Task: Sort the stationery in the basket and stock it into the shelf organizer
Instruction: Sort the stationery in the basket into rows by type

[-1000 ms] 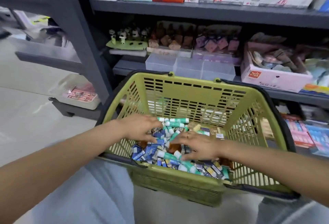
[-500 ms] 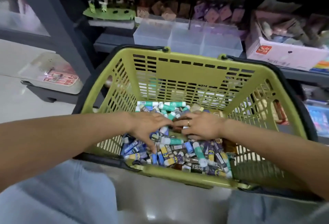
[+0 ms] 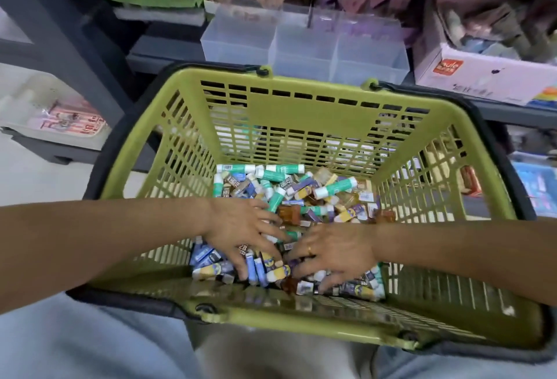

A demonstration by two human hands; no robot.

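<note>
Green basket [image 3: 301, 113] w/ a heap of small stationery [image 3: 301, 197]: teal-and-white glue sticks, blue/purple boxed items, amber pieces; too many to count, labels unreadable. Left hand [image 3: 241, 231] & right hand [image 3: 334, 252] lie spread, fingers straight, on the heap, holding nothing. Behind basket: clear 3-compartment shelf organizer [image 3: 304, 50].

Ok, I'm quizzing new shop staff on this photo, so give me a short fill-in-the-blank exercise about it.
1. Both hands reach into a ____ basket.
2. A ring sits on the ____ hand.
3. The clear organizer on the shelf behind the basket has ____ front compartments.
4. The left hand lies on the ____ of small stationery.

Missing: green; right; three; pile
</note>
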